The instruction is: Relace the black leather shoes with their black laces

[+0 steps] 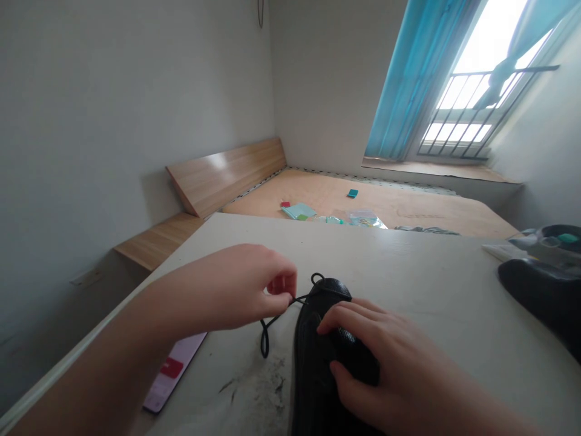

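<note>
A black leather shoe lies on the white table in front of me, its far end pointing away. My left hand is at the shoe's left side, its fingertips pinched on a thin black shoelace. From the pinch the lace runs to the shoe's far end, where a small loop stands up. Another loop hangs below my left fingers. Across the shoe's right side rests my right hand, gripping it with thumb and fingers apart on its top. The shoe's near end is cut off by the frame.
A second black shoe sits at the table's right edge beside a clear plastic container. Under my left forearm lies a pink phone-like flat thing. Dark smudges mark the table left of the shoe. Beyond stands a bed with small packets.
</note>
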